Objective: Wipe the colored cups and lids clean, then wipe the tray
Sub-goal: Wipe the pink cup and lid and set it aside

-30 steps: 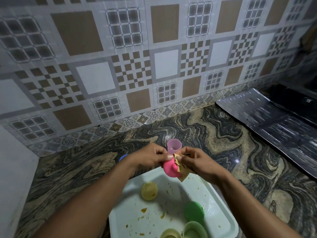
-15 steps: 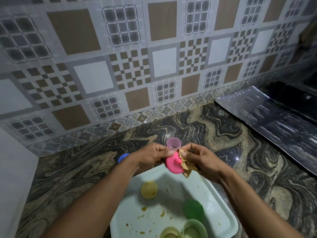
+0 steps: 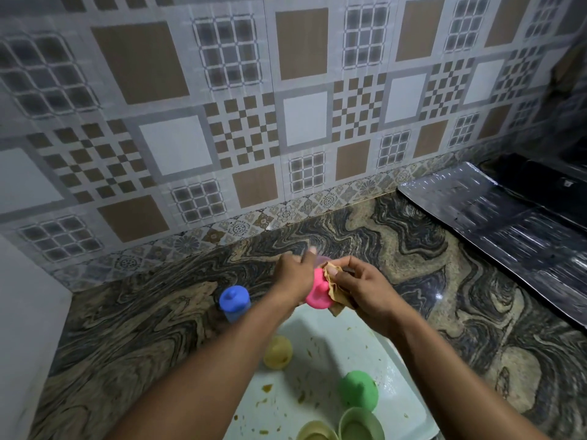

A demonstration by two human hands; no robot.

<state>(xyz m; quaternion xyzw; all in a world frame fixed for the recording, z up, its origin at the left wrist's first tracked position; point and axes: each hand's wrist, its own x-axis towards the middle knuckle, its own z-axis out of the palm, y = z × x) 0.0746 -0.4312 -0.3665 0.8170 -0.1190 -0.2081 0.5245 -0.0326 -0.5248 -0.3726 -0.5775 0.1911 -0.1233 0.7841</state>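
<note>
Your left hand (image 3: pixel 293 274) grips a pink lid (image 3: pixel 317 292) above the far end of the white tray (image 3: pixel 409 385), while your right hand (image 3: pixel 362 285) presses a tan cloth (image 3: pixel 333 285) against it; a blue-lidded cup (image 3: pixel 234 302) stands on the marbled counter (image 3: pixel 143 319) just left of your left forearm. On the stained tray lie a yellow lid (image 3: pixel 278 352), a green lid (image 3: pixel 357 390) and two open cups (image 3: pixel 360 425) at the near edge.
</note>
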